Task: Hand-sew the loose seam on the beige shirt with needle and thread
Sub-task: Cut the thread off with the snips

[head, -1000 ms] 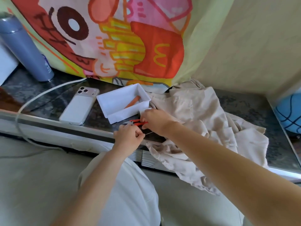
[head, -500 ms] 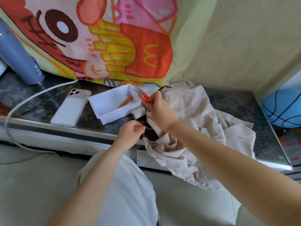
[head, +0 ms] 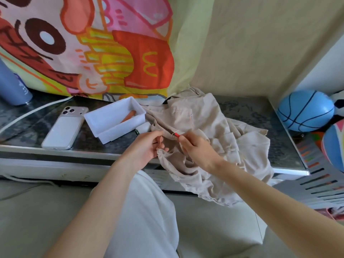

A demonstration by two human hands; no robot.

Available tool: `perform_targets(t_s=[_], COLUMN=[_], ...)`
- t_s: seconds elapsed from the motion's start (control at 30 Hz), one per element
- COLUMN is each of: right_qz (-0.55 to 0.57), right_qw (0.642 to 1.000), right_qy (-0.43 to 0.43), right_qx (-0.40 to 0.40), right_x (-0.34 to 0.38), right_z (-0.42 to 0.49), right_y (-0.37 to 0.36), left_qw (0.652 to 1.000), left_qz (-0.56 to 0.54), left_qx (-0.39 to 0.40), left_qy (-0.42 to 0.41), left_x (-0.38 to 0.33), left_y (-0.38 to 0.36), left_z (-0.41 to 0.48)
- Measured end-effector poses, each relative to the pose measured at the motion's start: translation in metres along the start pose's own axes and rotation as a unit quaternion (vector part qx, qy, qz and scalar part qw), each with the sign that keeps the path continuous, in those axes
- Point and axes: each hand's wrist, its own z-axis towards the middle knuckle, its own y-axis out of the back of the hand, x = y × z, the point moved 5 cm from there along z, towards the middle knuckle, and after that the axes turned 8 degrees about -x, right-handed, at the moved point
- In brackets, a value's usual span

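The left hand (head: 147, 148) pinches a frayed hem corner of the beige shirt (head: 214, 131) between thumb and fingers, and a pale thread (head: 161, 140) runs up past its fingertips. The right hand (head: 197, 148) is curled round red-handled snips (head: 176, 135), whose tip touches a fold of the cloth just beside the left hand.

Half a second ago the right hand held the snips lifted beside the white tray (head: 119, 129); it has since come down onto the shirt, while the left hand stays near the front edge. No needle can be made out.

The shirt is crumpled and creased, with a raw, fraying edge. It lies on the right half of the surface (head: 251, 108), its long axis running from the back edge towards the person and spilling over the front edge.

A white thread spool (head: 144, 127) sits at the tray's near right corner, and an orange item (head: 128, 116) lies in the tray. A phone (head: 63, 127) lies left of the tray.
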Motion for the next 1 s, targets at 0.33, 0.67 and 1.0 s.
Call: perform_targets(t_s=[0.33, 0.67, 1.0], right_qz=[-0.022, 0.019, 0.011], right_qw=[0.999, 0.997, 0.998], right_qy=[-0.028, -0.071, -0.06], right_qx=[0.039, 0.024, 0.033], right_x=[-0.006, -0.01, 0.001], right_z=[-0.01, -0.012, -0.015], right_y=[0.009, 0.02, 0.02], left_qw=[0.997, 0.998, 0.998], left_qz=[0.074, 0.034, -0.001], left_qx=[0.017, 0.022, 0.049], left_qy=[0.028, 0.04, 0.044], left_x=[0.009, 0.009, 0.008], left_y=[-0.017, -0.024, -0.032], left_z=[0.002, -0.001, -0.004])
